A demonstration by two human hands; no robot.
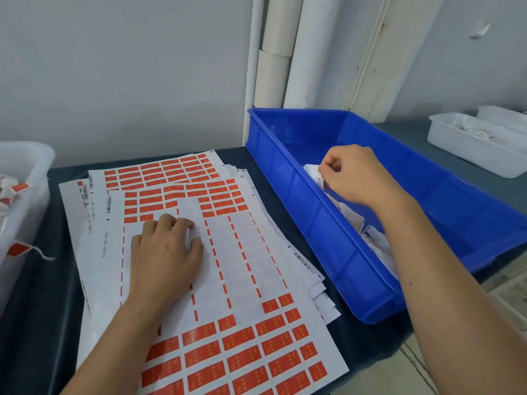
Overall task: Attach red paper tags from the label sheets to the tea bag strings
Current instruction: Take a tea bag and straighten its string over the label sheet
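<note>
We can read no text here. The label sheets (199,252) carry small barcodes and lines of fine print along their left and right edges, too blurred for us to make out. The red tags (242,357) bear faint gold marks that we cannot read either.

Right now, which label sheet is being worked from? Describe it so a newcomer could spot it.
Start at the blue bin; left of it lies a fanned stack of label sheets on the dark table. The top sheet lies under the left hand, and only it has a wide bare patch mid-sheet where red tags are gone.
</note>
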